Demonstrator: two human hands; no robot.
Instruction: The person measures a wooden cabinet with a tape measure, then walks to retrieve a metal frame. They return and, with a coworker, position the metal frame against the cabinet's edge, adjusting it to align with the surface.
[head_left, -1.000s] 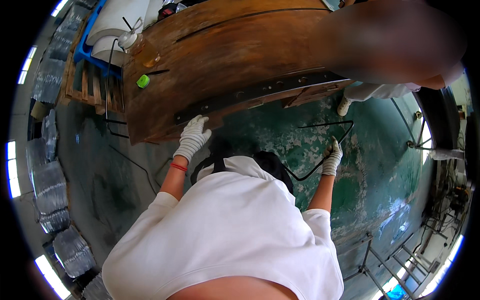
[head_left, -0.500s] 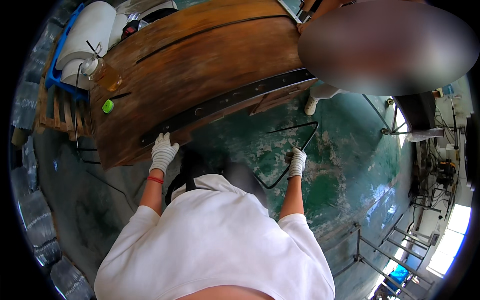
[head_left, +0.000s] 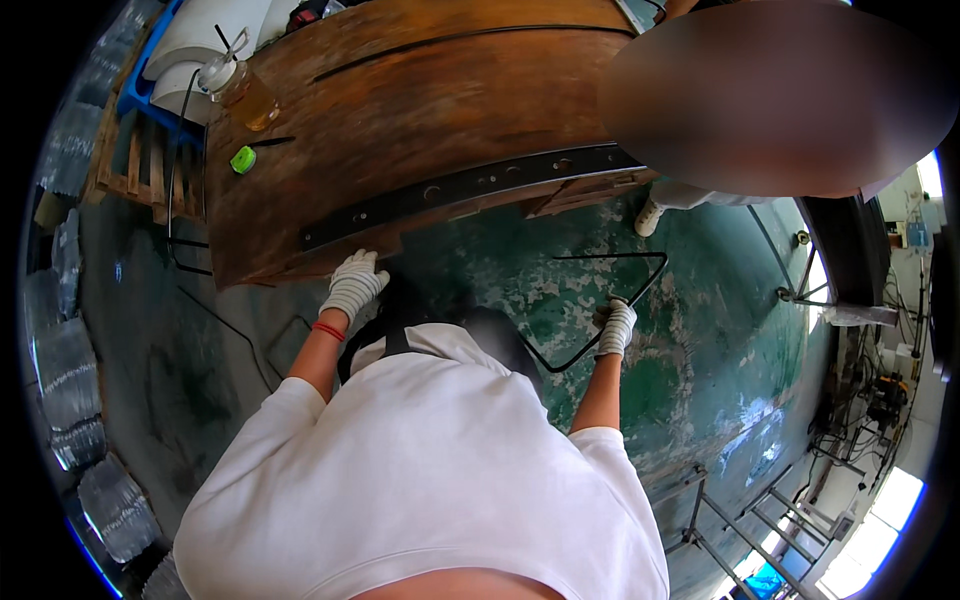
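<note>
Rod: in the right hand, one bend ahead of the grip, the other behind and left.
Right grip: closed around the middle stretch, arm held out rightward.
Left hand: loosely unfolded at the near edge of the table; contact unclear.

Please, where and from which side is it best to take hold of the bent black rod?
Probably the straight middle stretch of the bent black rod, from the right: both end sections turn leftward at the bends, leaving that side open. The right hand grips it there, between the two bends.
</note>
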